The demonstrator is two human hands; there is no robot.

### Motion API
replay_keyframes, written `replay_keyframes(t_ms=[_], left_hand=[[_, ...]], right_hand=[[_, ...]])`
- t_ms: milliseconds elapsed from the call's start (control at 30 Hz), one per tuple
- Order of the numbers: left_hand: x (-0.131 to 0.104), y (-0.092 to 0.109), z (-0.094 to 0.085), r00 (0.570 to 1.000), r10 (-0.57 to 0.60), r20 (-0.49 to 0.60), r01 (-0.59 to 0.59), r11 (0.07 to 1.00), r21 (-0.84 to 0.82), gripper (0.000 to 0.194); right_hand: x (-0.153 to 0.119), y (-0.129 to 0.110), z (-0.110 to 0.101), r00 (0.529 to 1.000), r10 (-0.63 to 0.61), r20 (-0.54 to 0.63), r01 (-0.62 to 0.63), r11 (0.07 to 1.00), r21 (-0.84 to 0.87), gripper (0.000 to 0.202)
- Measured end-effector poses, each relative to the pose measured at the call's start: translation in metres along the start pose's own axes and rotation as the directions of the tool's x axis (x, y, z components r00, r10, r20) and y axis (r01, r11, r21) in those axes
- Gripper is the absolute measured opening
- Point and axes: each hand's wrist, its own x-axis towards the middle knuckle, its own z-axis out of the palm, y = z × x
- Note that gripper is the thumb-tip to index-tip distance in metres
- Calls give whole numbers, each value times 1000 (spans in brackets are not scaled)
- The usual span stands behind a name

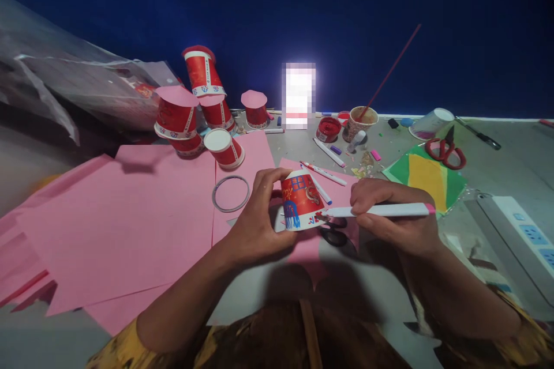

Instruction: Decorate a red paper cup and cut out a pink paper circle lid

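Note:
My left hand (259,216) is closed round a red paper cup (302,199), fingers at its top and thumb under its rim. A blue window and a blue door shape show on the cup, with small red and blue marks along its white band. My right hand (393,216) pinches a white marker (389,210) with a pink end; its tip meets the white band. Below the cup and marker lie black-handled scissors (335,233), partly hidden, on pink paper. Two more markers (324,173) rest behind the cup.
Pink sheets (164,213) spread across the left, with a grey ring (231,193) on them. Red cups (175,115) stand stacked behind. Further right are a paint jar (328,129), a cup with a stick (361,121), red scissors (445,153) and a power strip (519,230).

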Motion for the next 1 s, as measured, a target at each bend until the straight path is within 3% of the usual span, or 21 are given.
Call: replay_keyframes(t_ms=[633, 1000], left_hand=[[-1, -1, 0, 1000, 12, 21, -11, 999, -32, 78], [-3, -9, 1, 1000, -1, 26, 4, 993, -114, 85]], right_hand=[[2, -2, 2, 998, 7, 59, -5, 999, -45, 10], [-4, 12, -8, 994, 79, -70, -68, 987, 143, 6]])
